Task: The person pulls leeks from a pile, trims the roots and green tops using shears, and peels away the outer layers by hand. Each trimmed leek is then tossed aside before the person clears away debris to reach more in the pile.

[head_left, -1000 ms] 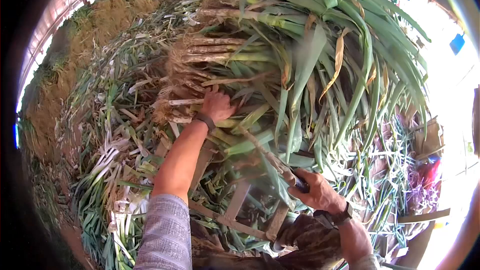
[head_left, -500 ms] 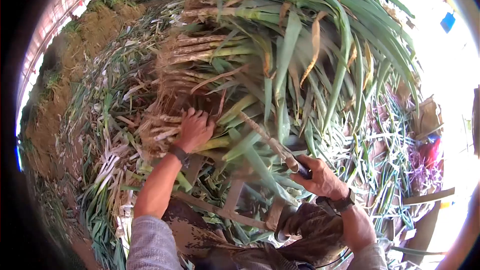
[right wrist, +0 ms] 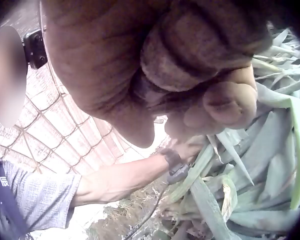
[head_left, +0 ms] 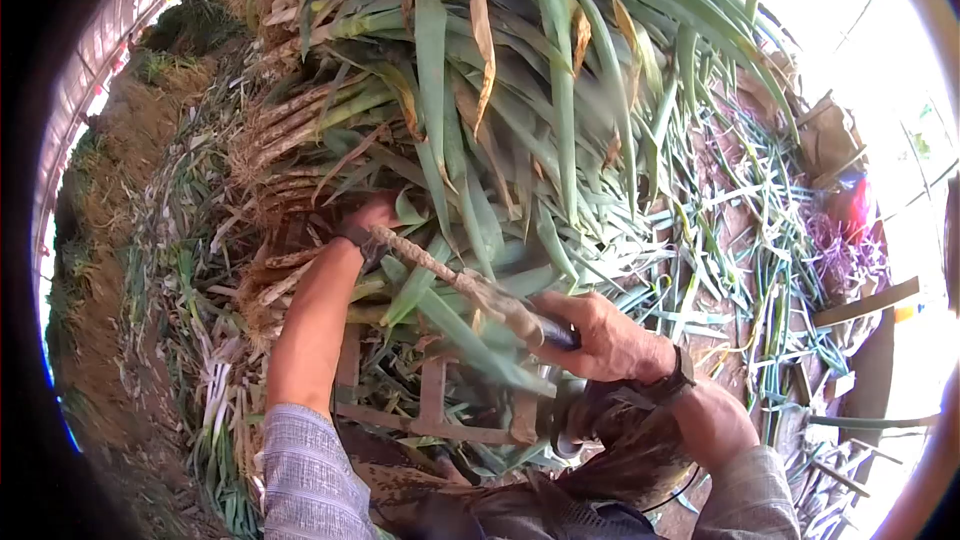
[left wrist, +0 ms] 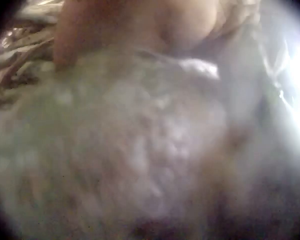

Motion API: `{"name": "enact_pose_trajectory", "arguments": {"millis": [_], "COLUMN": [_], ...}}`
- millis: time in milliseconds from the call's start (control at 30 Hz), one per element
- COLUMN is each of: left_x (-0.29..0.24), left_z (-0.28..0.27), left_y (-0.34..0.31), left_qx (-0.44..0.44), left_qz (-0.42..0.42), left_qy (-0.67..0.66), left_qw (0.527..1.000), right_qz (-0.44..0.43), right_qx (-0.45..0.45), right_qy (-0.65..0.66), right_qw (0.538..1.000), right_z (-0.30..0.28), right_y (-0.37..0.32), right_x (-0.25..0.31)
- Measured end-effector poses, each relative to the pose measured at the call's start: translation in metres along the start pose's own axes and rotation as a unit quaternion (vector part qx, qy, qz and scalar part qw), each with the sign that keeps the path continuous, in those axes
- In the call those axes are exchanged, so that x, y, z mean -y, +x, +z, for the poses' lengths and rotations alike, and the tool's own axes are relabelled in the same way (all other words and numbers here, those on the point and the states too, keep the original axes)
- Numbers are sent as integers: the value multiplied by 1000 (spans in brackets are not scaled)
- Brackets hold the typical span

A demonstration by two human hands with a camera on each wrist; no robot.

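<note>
In the head view my left hand [head_left: 375, 211] reaches in among the leeks [head_left: 330, 110], behind the tip of a tan-wrapped rod. Its fingers are hidden by leaves; the right wrist view shows part of the same left hand [right wrist: 190, 147] against the foliage. My right hand [head_left: 595, 335] grips the dark handle [head_left: 557, 331] of the rod [head_left: 440, 270], which slants up and left over a broad green leaf. Curled fingers [right wrist: 230, 102] of the right hand fill the top of the right wrist view. A blurred pale surface covers most of the left wrist view.
Leek roots face left and long leaves droop right across the pile. Below it stands a wooden frame [head_left: 430, 395] by the person's legs. Loose stalks [head_left: 215, 390] lie at left; leaf scraps [head_left: 740, 210], purple strands [head_left: 835, 245] and a wooden slat [head_left: 865, 302] lie at right.
The view has shifted right. My left hand has gone from the pale root-end stalks deeper under the leaves, and the rod's tip now overlaps its wrist. The right hand keeps its grip on the rod.
</note>
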State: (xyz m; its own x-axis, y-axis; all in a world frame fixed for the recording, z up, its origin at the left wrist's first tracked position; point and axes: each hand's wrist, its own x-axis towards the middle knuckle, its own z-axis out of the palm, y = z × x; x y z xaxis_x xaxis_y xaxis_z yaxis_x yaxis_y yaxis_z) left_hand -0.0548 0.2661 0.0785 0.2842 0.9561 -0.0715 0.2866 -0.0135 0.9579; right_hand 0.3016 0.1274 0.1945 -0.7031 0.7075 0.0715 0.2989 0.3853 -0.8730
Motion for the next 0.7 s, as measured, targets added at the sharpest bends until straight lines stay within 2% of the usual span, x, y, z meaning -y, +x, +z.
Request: {"name": "enact_pose_trajectory", "arguments": {"millis": [33,67,100,133,200,233,267,300,333,367,400,467,500,533,567,600,633,667,700], "left_x": [21,37,41,26,126,172,98,13,-7,-12,-8,10,18,22,15,7,-27,-47,-46], "left_z": [-2,-7,-12,-8,-22,-28,-11,9,16,20,26,38,45,54,62,66,71,76,76], "left_y": [2,1,-1,0,22,32,10,-14,-24,-31,-38,-55,-72,-93,-108,-123,-142,-155,-158], "left_qx": [1,14,27,112,118,124,126,122,116,112,111,118,119,101,82,86,71,49,38], "left_qz": [-5,25,54,15,13,12,41,71,84,97,97,51,48,46,43,40,86,128,120], "left_qy": [4,139,271,463,187,48,200,346,347,347,347,198,198,122,46,44,187,328,328], "left_qw": [1000,990,961,879,975,991,971,928,927,926,926,972,972,986,995,995,976,935,936], "right_qz": [-1,-2,-4,-11,-11,-6,28,27,50,74,34,74,88,64,95,117,139,128,110], "right_qx": [-1,9,18,18,-1,-23,-6,-3,-17,-32,-35,-39,-45,-72,-76,-79,-78,-58,-38], "right_qy": [7,4,0,-11,6,27,7,6,11,17,1,29,33,59,79,71,60,32,-1], "right_qw": [1000,1000,1000,1000,1000,999,1000,1000,999,997,999,996,995,994,989,987,985,990,993], "right_z": [0,-2,-3,-3,-6,-6,-12,-13,-15,-16,-16,-20,-22,-22,-24,-24,-24,-26,-24], "right_y": [0,2,4,5,8,7,6,4,3,1,-2,-9,-12,-15,-20,-23,-23,-22,-20], "right_x": [1,2,3,1,3,4,8,10,11,13,5,9,9,1,-1,-5,-7,1,4]}}
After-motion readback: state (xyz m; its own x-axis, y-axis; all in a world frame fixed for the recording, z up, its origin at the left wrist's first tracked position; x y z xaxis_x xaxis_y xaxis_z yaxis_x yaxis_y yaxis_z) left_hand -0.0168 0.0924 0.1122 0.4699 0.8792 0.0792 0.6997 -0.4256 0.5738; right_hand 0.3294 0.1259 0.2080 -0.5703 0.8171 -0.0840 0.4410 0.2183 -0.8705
